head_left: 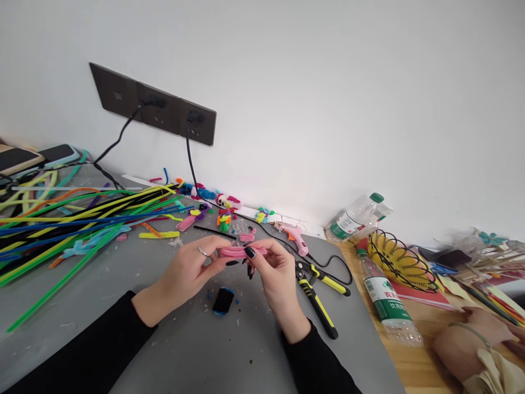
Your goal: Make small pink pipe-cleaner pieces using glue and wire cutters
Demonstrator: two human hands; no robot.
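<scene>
A bundle of short pink fuzzy stems (238,251) is held level between my two hands above the grey mat. My left hand (194,268) pinches its left end, and my right hand (273,271) grips the right end between thumb and fingers. Below them on the mat lies a small black piece with blue edges (223,301). Just beyond my fingers sits a small pink piece (247,235). Yellow-handled pliers (315,301) lie to the right of my right hand, with a pink glue gun (293,235) behind them.
Many colourful fuzzy stems (90,219) spread over the left side. Small fuzzy figures (225,219) stand along the wall. At right are plastic bottles (385,301), a yellow basket (397,260) and another person's hand (471,339). A black cord (189,156) hangs from the wall socket.
</scene>
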